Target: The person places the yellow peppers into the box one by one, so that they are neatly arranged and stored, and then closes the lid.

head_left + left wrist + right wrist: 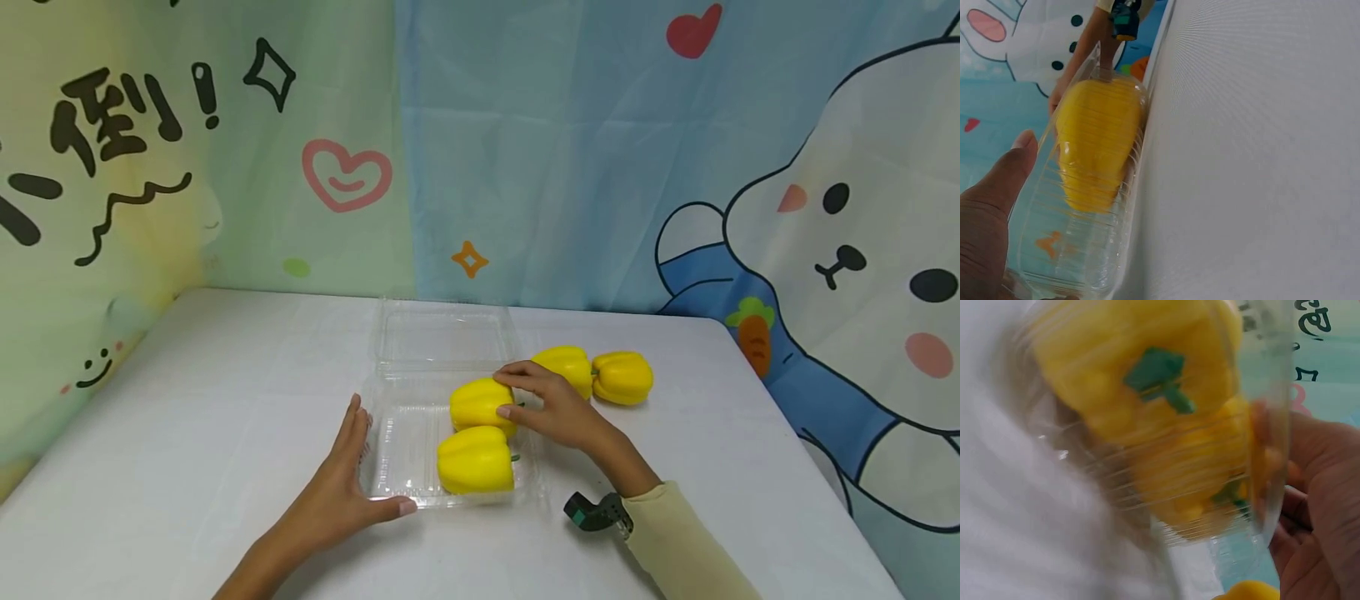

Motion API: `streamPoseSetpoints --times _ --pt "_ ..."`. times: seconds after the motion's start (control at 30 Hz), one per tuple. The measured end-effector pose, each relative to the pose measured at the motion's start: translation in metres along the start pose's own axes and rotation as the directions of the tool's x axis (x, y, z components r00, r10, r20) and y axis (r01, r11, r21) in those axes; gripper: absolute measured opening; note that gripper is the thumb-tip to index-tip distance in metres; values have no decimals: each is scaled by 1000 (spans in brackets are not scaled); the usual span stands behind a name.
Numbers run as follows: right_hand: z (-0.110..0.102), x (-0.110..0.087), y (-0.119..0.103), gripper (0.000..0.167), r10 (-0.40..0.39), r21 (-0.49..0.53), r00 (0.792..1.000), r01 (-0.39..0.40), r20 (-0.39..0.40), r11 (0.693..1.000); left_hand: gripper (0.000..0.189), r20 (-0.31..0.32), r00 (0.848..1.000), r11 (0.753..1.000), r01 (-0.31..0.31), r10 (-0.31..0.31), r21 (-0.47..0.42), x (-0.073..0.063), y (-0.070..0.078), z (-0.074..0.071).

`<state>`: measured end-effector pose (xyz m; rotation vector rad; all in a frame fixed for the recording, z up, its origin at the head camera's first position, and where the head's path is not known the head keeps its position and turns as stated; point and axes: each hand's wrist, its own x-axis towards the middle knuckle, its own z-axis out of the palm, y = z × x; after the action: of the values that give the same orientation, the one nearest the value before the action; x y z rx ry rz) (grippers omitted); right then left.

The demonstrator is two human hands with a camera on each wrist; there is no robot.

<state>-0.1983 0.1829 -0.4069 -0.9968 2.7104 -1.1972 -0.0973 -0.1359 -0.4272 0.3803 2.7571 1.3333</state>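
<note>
A clear plastic clamshell box [405,462] lies opened on the table, its lid [442,337] folded back. Two yellow bell peppers are inside, side by side in its right half: a near one [476,461] and a far one [480,403], green stems pointing right. My right hand [558,404] holds the far pepper between thumb and fingers; in the right wrist view both peppers [1147,362] show through the box wall. My left hand [345,483] is spread at the box's front left corner, thumb along the front rim, as the thumb [1007,181] in the left wrist view also shows.
Two more yellow bell peppers, one [566,368] partly behind my right hand and another [623,377] right of it, lie together beyond the box. The white table [225,417] ends at a printed cloth backdrop [525,167]. A black wrist camera [596,511] hangs at my right cuff.
</note>
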Motion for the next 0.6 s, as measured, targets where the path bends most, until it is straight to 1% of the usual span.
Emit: streamPoseSetpoints --times 0.1,0.23,0.4,0.6 --pt "-1 -2 4 50 21 23 1000 -21 3 1000 135 -4 1000 1000 -4 4 -4 0 -1 1" --pt "-4 -3 7 49 54 89 998 -56 24 994 136 -8 1000 1000 -9 9 -2 0 -2 2" --pt "-6 -3 8 47 48 131 998 -54 44 990 136 -4 1000 1000 -1 1 -3 0 -2 2" --pt "-5 -2 7 44 58 183 998 -61 23 981 138 -10 1000 1000 -10 10 -14 1 -3 1"
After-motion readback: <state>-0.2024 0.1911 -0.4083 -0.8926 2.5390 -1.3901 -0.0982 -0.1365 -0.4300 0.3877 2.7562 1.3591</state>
